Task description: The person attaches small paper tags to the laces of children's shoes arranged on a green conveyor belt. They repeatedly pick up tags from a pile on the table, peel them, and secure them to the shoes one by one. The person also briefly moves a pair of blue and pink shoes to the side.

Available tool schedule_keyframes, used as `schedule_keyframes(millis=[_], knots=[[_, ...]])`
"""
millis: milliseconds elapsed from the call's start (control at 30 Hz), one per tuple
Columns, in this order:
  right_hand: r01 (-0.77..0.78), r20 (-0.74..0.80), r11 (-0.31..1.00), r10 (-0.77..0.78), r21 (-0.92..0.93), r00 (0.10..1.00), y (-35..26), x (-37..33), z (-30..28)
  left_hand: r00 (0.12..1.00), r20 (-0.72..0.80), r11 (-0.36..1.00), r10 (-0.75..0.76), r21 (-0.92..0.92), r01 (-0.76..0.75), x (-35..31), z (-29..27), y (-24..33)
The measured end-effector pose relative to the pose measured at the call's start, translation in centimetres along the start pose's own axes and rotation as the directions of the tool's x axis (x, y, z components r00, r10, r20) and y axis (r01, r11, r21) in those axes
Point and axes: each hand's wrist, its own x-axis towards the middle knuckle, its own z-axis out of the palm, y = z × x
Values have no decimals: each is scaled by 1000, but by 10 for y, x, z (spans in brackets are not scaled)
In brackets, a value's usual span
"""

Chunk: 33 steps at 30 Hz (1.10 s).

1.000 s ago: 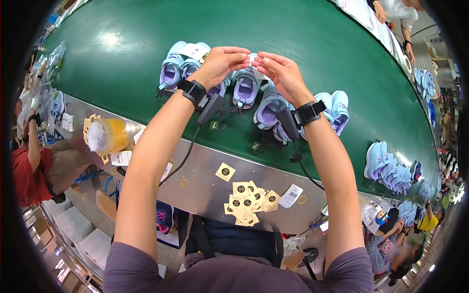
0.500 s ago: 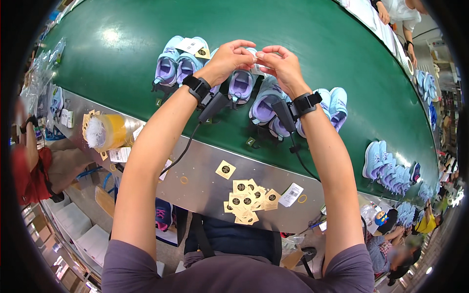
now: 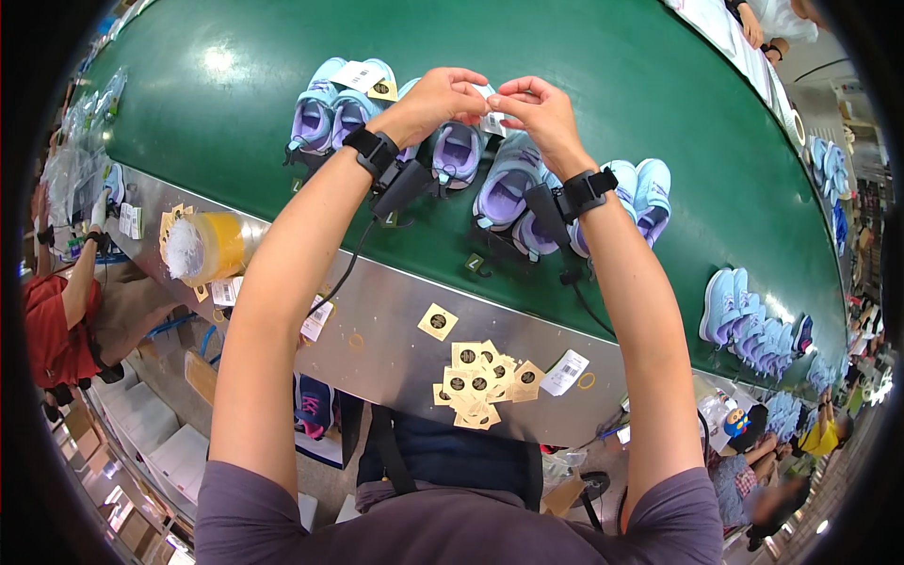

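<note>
Both my hands are raised over a row of light blue sneakers with lavender linings on the green work surface (image 3: 235,122). My left hand (image 3: 441,102) and my right hand (image 3: 539,113) meet fingertip to fingertip in a pinch. Whatever lies between them is too small to make out. Just under the fingertips a white tag (image 3: 493,123) shows, above a single sneaker (image 3: 459,151). To the left, a pair of sneakers (image 3: 350,113) carries a white label (image 3: 359,75) and a gold card (image 3: 383,89). Another sneaker (image 3: 504,193) lies under my right wrist, partly hidden by the wrist strap.
Along the metal ledge (image 3: 377,301) lie a pile of gold square cards (image 3: 480,381), white labels (image 3: 565,373) and rubber bands. A yellow tape roll (image 3: 221,247) stands at left. More sneakers (image 3: 744,320) line up at right. A person in red (image 3: 66,320) is at far left.
My hands stay pinched together and have risen slightly in view. The nearby sneakers sit a little farther left and up. The person at far left now reaches toward a shoe.
</note>
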Motion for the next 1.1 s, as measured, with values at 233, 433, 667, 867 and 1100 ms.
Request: schedule_keyframes(millis=[233,433,667,867,1100], knots=[[202,19,962,-202,-186,979,5,9,13,996,-77,999,38,23,-36,-9,-3,2],[368,114,661,-394,-654,912,0,-9,11,949,-181,828,258,548,-121,-19,13,-1],[-237,-224,41,210,-971,952,-71,-152,-63,948,259,188,183,938,-293,-99,95,-8],[-7,-6,-5,-155,-1000,988,18,-186,-91,923,290,-21,255,956,-294,-96,112,-54],[-69,-55,-10,-486,-998,872,25,-257,-158,774,354,85,525,883,-461,-69,216,-72]])
